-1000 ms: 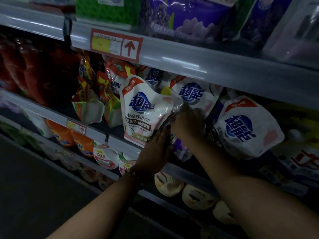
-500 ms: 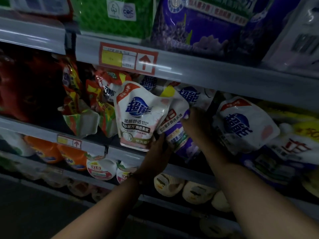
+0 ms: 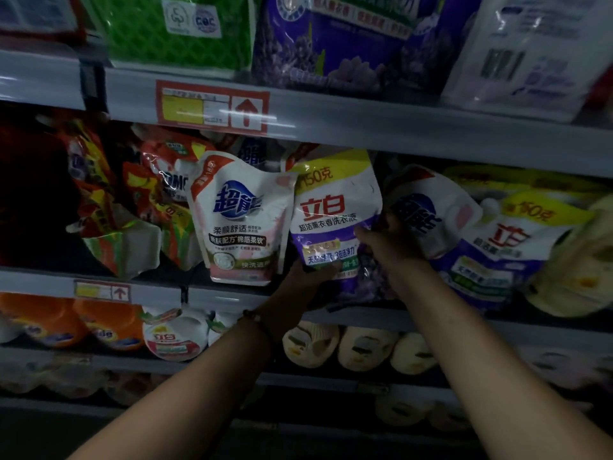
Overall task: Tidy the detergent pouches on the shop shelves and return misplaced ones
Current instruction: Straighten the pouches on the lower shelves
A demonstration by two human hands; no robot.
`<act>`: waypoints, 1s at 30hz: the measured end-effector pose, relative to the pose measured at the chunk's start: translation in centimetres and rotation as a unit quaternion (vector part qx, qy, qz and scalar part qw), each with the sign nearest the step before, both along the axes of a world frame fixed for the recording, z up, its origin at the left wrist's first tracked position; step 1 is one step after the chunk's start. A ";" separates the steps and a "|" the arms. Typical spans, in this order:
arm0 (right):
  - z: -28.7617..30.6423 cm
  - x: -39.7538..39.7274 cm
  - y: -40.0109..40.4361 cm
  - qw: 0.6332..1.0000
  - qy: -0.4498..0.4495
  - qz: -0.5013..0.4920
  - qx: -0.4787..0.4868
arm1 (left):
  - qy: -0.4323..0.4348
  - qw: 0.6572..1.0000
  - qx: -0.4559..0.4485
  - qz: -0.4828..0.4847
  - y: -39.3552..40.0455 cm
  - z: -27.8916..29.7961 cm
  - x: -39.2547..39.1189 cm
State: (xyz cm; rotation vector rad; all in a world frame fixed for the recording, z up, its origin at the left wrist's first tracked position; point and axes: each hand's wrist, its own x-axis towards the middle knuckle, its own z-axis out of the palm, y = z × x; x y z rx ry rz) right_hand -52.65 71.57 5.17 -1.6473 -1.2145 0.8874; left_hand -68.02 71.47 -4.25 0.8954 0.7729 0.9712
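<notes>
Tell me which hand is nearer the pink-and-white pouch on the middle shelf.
Left. The left hand sits just right of the pink-and-white pouch, under the purple pouch; the right hand grips that purple pouch's far edge.

White-and-purple pouch beside white-and-pink pouch

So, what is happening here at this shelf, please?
A person is sorting detergent pouches on a shop shelf. Both hands hold one purple and white pouch: the left hand supports its bottom, the right hand grips its right side. It sits between two white pouches with a blue logo, one on its left and one on its right. Similar purple pouches lie further right.
</notes>
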 end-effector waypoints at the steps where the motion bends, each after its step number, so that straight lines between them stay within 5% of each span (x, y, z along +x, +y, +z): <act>1: -0.2 0.4 -0.1 1.000 0.004 -0.003 0.000 | 0.003 1.000 0.018 0.013 -0.1 0.2 0.2; 9: -1.8 2.6 -1.0 0.996 0.081 -0.034 -0.006 | 0.108 0.968 0.186 0.126 0.5 1.0 1.7; 15: -2.3 2.5 -1.5 0.989 0.134 0.028 -0.053 | 0.212 0.945 0.190 0.162 1.6 -0.1 1.5; 23: -3.1 3.2 -1.5 0.966 0.228 0.099 -0.070 | 0.342 0.869 0.224 0.279 0.2 0.0 3.1; 30: -4.0 3.0 -2.6 0.970 0.196 0.125 -0.075 | 0.350 0.880 0.212 0.240 -1.9 -1.9 3.2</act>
